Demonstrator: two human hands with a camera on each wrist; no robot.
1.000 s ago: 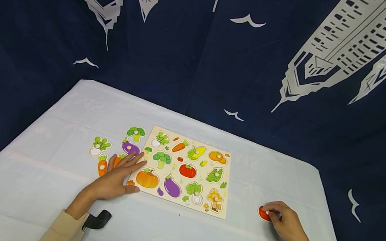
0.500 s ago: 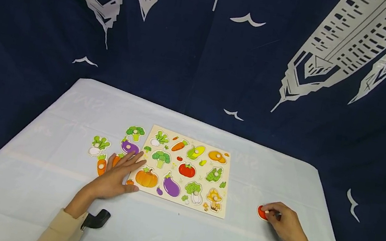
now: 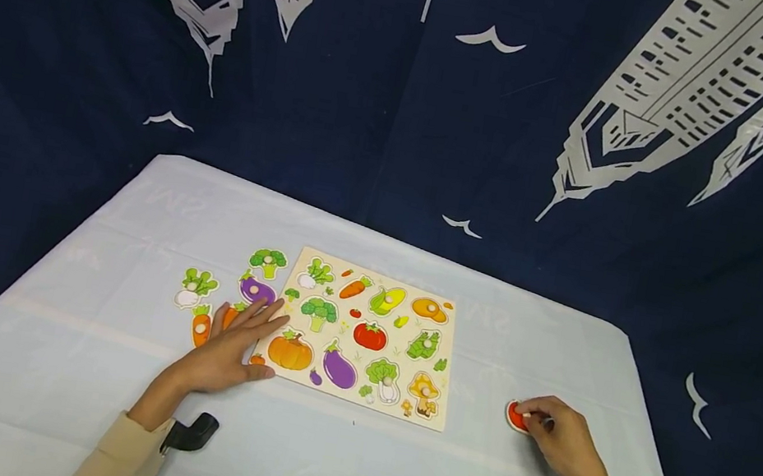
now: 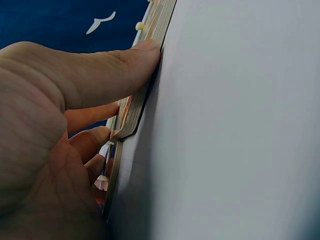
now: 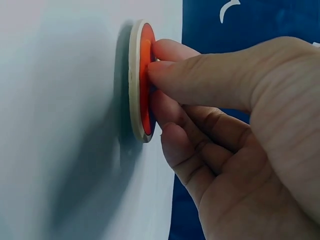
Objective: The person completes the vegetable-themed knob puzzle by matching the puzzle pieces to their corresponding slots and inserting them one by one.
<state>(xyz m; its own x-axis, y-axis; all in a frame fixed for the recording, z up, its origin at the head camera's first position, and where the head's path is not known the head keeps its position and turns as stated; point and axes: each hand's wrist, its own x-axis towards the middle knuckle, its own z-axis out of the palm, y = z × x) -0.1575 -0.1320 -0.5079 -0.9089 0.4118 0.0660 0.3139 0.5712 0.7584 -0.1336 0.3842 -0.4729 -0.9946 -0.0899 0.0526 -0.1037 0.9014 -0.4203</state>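
R hand (image 3: pixel 567 440) pinches red pc (image 3: pixel 516 416); splayed L hand (image 3: pixel 224 355) part-hides prob. pumpkin pc (image 3: pixel 231 317).

I look down on a cloth-covered table (image 3: pixel 344 473), white, with rounded far corners and faint lettering (image 3: pixel 489 315) along its far side. A wooden vegetable puzzle board (image 3: pixel 406 365) lies near the far edge, roughly midway between those corners. Between it and the left edge lie loose pieces: a broccoli piece (image 3: pixel 268 263) closest to the far edge, an eggplant piece (image 3: pixel 252 287) beside the board, an orange piece (image 3: pixel 231 316) mostly hidden from me, a carrot piece (image 3: pixel 201 322), and, nearest the left edge, a radish piece (image 3: pixel 197 289).
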